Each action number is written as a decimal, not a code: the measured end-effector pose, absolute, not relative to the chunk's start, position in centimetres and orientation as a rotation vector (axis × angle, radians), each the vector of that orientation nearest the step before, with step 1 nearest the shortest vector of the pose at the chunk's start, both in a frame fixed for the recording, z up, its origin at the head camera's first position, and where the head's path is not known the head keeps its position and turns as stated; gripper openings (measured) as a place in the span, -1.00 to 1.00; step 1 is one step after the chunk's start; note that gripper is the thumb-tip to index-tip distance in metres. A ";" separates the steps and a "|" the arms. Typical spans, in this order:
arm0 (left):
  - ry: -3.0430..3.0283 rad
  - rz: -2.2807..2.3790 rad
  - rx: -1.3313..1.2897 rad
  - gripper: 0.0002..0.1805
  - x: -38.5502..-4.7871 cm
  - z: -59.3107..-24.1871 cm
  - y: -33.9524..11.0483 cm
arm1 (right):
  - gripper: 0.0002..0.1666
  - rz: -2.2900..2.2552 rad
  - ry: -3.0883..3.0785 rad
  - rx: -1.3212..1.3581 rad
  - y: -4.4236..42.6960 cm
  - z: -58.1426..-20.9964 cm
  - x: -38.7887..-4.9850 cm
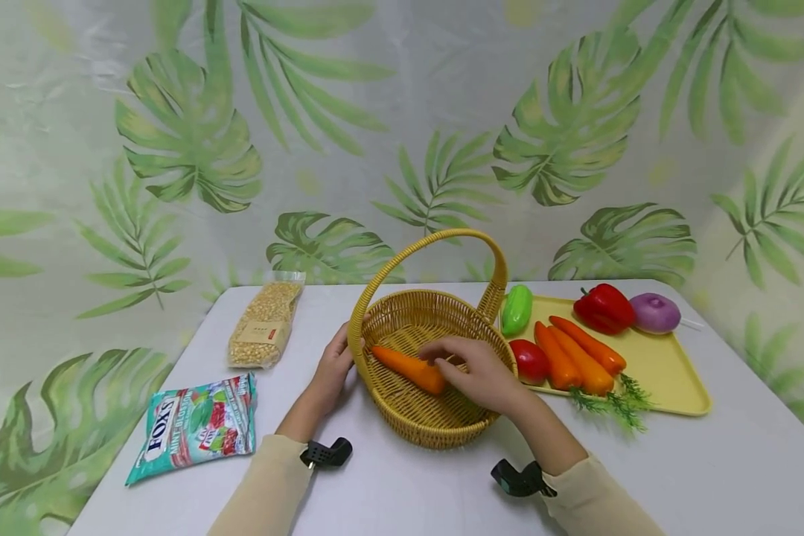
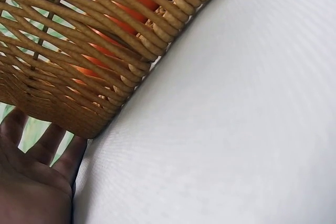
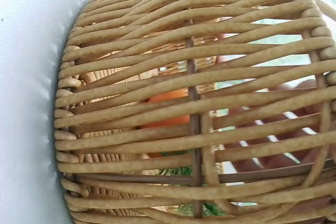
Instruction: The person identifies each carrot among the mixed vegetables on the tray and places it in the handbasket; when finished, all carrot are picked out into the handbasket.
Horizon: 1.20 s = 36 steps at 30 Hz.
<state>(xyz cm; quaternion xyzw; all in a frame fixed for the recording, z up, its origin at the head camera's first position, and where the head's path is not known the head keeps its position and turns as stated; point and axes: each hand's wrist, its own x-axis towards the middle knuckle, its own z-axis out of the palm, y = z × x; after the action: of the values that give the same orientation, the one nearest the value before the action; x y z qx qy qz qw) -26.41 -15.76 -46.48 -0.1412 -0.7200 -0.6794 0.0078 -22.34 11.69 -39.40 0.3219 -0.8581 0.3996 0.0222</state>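
Note:
A yellow wicker basket (image 1: 402,420) with a tall arched handle stands on the white table. Inside it lies an orange carrot (image 1: 402,365), its tip toward the basket's left wall; the right hand hides its leafy end in the head view. My right hand (image 1: 479,368) reaches over the right rim, fingers just above the carrot's thick end. Through the weave in the right wrist view, the fingers (image 3: 268,135) appear apart from the carrot (image 3: 167,107). Along the basket's outer left side rests my left hand (image 1: 335,365), its fingers extended against the wall in the left wrist view.
To the right, a yellow tray (image 1: 670,372) holds three carrots (image 1: 579,357), a red pepper (image 1: 604,308), a purple onion (image 1: 655,313), a green vegetable (image 1: 517,310) and a red round vegetable (image 1: 529,362). At left lie a grain bag (image 1: 266,324) and a teal candy bag (image 1: 197,428).

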 end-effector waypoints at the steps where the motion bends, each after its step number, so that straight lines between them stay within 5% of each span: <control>1: -2.249 -2.124 -0.443 -0.55 -26.4 -46.5 -15.8 | -0.71 1.248 -2.634 0.991 11.7 -39.3 -22.3; 19: -2.269 -2.121 -0.427 -0.53 -26.3 -46.3 -16.0 | -0.71 1.332 -2.337 0.559 21.3 -34.6 -22.9; 36: -2.265 -2.139 -0.434 -0.54 -26.3 -46.5 -16.0 | -0.47 1.159 -2.728 0.313 29.9 -36.9 -24.2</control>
<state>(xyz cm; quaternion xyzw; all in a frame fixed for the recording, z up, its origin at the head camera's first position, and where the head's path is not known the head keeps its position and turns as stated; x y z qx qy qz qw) -26.31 -15.96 -46.53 -0.1381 -0.7200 -0.6801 -0.0021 -24.19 29.93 -36.90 0.1048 -0.9123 0.3875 0.0803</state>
